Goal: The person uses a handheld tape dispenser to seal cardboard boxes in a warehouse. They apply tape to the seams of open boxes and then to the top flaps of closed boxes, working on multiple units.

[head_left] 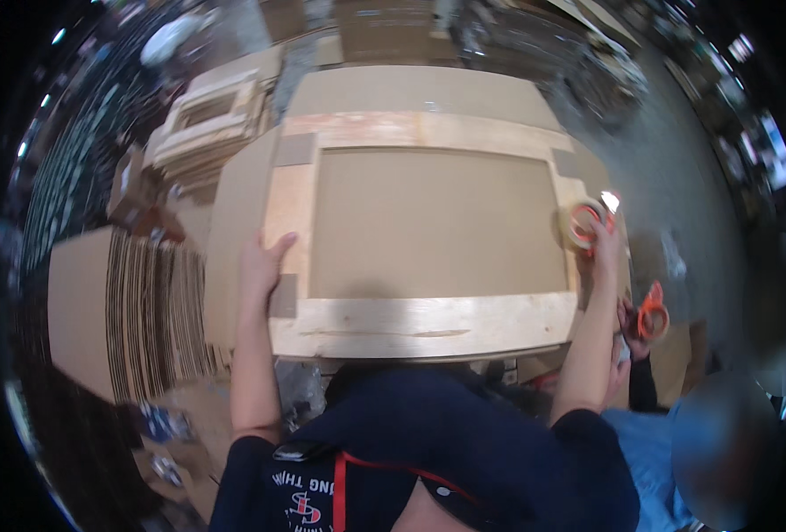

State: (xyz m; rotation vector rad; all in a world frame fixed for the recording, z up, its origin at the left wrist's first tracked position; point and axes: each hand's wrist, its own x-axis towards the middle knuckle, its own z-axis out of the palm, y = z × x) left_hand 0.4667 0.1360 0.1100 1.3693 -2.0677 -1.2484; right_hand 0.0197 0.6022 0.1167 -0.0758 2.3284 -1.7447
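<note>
A pale wooden frame (pixel 375 326) lies flat in front of me, with a brown cardboard sheet (pixel 437 222) showing through its opening. Grey-brown patches (pixel 295 150) cover the frame at several corners. My left hand (pixel 264 262) grips the frame's left side, thumb on top and the other fingers out of sight at the edge. Near the right side, my right hand (pixel 604 244) is closed around an orange tape dispenser (pixel 585 222) with a roll of tape. The dispenser is by the frame's right rail; whether it touches the wood I cannot tell.
Cardboard sheets (pixel 136 310) stand packed on edge at the left. Behind them is a stack of wooden frames (pixel 207 124). At the right, a co-worker's hand (pixel 634 332) holds another orange tape dispenser (pixel 653 315). Wrapped bundles (pixel 535 44) are at the back.
</note>
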